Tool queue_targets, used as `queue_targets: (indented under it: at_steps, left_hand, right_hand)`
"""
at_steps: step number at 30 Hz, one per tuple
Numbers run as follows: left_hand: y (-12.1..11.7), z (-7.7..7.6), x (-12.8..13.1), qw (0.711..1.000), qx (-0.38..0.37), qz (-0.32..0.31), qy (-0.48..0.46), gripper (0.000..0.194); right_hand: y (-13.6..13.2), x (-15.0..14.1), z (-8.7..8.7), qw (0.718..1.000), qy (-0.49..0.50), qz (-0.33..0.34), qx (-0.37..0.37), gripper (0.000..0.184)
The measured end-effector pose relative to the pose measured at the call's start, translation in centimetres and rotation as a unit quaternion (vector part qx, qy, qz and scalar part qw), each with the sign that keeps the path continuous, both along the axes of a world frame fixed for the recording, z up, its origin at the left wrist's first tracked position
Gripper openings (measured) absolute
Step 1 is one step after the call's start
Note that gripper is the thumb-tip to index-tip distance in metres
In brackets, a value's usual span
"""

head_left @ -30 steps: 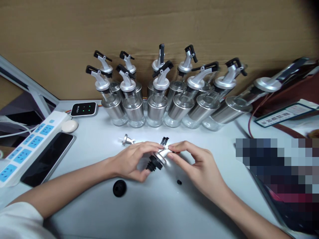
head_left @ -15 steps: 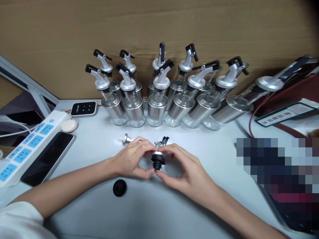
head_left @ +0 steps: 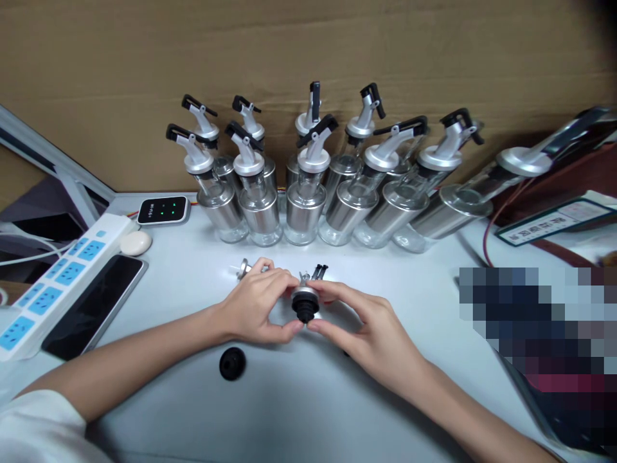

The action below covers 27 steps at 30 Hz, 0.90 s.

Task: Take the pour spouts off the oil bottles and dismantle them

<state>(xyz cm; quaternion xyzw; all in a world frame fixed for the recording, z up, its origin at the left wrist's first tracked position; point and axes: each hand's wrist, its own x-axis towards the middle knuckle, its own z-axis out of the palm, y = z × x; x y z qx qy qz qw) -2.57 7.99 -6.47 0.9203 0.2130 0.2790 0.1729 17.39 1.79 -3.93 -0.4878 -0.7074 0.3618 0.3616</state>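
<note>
Between my two hands is a pour spout, its silver collar up and its ribbed black stopper facing me. My left hand grips it from the left, with fingers at the collar and thumb by the stopper's tip. From the other side my right hand pinches it the same way. A second silver spout piece lies behind my left hand, partly covered by it. Black lever parts show just behind the held spout. On the table in front of my left forearm sits a loose black rubber stopper.
Several glass and steel bottles with spouts stand in rows along the cardboard wall. To the left are a power strip, a phone, a round white object and a small display device. A framed sign leans at right.
The held spout has tilted slightly, its stopper tip now pointing more toward me. Both hands keep their grip. A small dark thing now shows beneath my right hand.
</note>
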Motion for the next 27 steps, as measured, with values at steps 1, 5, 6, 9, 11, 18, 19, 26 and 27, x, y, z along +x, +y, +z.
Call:
queue_targets:
  at_steps: [1, 5, 6, 9, 11, 18, 19, 26, 27]
  left_hand:
    - [-0.03, 0.00, 0.03, 1.000, -0.002, 0.005, 0.008, 0.030]
    - [-0.09, 0.14, 0.24, 0.999, -0.006, 0.008, 0.048, 0.026]
    - [-0.10, 0.20, 0.30, 0.998, -0.006, 0.005, 0.057, 0.024]
    - [-0.09, 0.37, 0.42, 0.998, -0.010, -0.004, 0.066, 0.021]
    - [-0.08, 0.43, 0.43, 0.998, -0.012, -0.008, 0.066, 0.019]
    - [-0.02, 0.42, 0.31, 0.998, -0.015, -0.015, 0.065, 0.018]
    - [-0.02, 0.42, 0.32, 0.998, -0.015, -0.017, 0.064, 0.018]
    - [-0.04, 0.46, 0.34, 0.998, -0.003, -0.022, 0.053, 0.014]
    - [-0.05, 0.47, 0.34, 0.998, -0.003, -0.021, 0.052, 0.014]
  right_hand:
    - [0.03, 0.03, -0.09, 1.000, -0.001, 0.002, -0.005, 0.035]
    - [0.05, 0.07, -0.24, 1.000, -0.016, 0.008, -0.009, 0.033]
    - [0.03, 0.05, -0.26, 1.000, -0.020, 0.008, -0.005, 0.033]
    - [-0.02, -0.01, -0.31, 1.000, -0.027, 0.010, 0.012, 0.033]
    - [-0.04, -0.04, -0.32, 0.999, -0.029, 0.013, 0.022, 0.032]
    - [-0.13, 0.04, -0.05, 0.998, -0.048, 0.023, 0.032, 0.030]
    - [-0.12, 0.05, -0.04, 0.998, -0.049, 0.025, 0.033, 0.030]
    - [-0.09, 0.09, -0.10, 0.998, -0.043, 0.037, 0.033, 0.030]
    - [-0.11, 0.10, -0.08, 0.998, -0.040, 0.040, 0.033, 0.031]
